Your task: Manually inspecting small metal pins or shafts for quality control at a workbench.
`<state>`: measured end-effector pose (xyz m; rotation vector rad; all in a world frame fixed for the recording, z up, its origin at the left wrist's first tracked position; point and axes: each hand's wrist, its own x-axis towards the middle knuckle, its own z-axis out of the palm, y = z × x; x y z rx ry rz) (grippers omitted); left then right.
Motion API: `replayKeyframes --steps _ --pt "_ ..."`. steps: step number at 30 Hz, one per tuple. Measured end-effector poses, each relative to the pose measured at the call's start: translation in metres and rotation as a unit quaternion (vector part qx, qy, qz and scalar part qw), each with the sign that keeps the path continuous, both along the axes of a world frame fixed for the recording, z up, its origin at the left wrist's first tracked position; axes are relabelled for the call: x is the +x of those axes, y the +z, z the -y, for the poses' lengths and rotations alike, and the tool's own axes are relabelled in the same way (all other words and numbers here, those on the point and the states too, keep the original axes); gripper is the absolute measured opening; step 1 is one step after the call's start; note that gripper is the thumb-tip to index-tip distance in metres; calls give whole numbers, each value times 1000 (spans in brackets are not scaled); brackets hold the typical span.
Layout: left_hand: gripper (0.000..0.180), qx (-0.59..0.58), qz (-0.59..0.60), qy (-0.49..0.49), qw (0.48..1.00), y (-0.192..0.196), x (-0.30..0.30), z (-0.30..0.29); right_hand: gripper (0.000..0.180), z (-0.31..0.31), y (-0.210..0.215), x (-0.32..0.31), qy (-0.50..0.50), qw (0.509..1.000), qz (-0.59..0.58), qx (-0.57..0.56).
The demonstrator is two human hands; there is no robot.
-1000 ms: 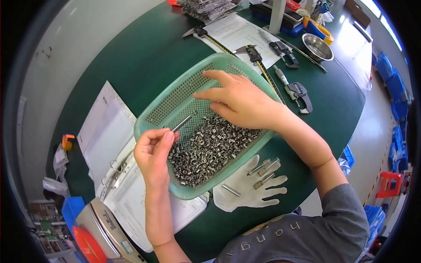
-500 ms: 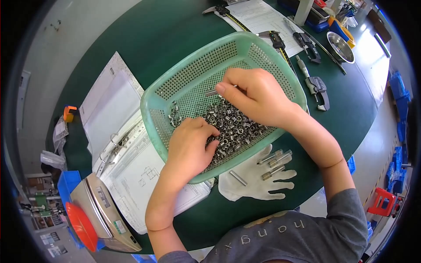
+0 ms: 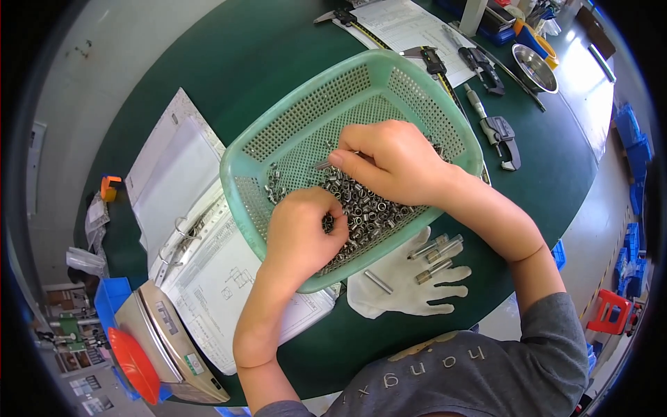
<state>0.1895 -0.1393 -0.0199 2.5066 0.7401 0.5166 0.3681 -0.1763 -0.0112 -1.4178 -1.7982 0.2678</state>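
A green perforated plastic basket (image 3: 306,105) stands on the table in front of me, with many small shiny metal rings (image 3: 372,212) heaped toward its near side. Above the heap, my right hand (image 3: 392,163) is closed around a slim metal pin (image 3: 322,165), whose tip sticks out past the thumb to the left. My left hand (image 3: 302,233) reaches over the basket's near left side, thumb and fingers brought together in a pinch low over the rings. What lies between those fingertips, if anything, is hidden.
A white glove (image 3: 375,295) carrying a metal pin and several clear tubes lies nearest me. An open ring binder (image 3: 233,278) and a scale (image 3: 163,333) are at left. Calipers (image 3: 434,62), a micrometer (image 3: 497,128) and a steel bowl (image 3: 535,68) sit at the far right.
My right hand has moved slightly left and down, bringing the pin closer to the heap. The left fingers have drawn together into a pinch.
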Motion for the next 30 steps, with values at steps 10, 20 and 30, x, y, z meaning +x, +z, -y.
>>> replayKeyframes --steps 10,20,30 --pt "10 -427 338 10 839 11 -13 -11 27 5 7 2 91 991 -103 -3" --pt "9 -381 367 81 844 19 -8 -8 23 1 2 3 78 994 21 80" --pt "17 -344 293 26 892 15 -14 -4 22 4 4 0 142 982 102 75"
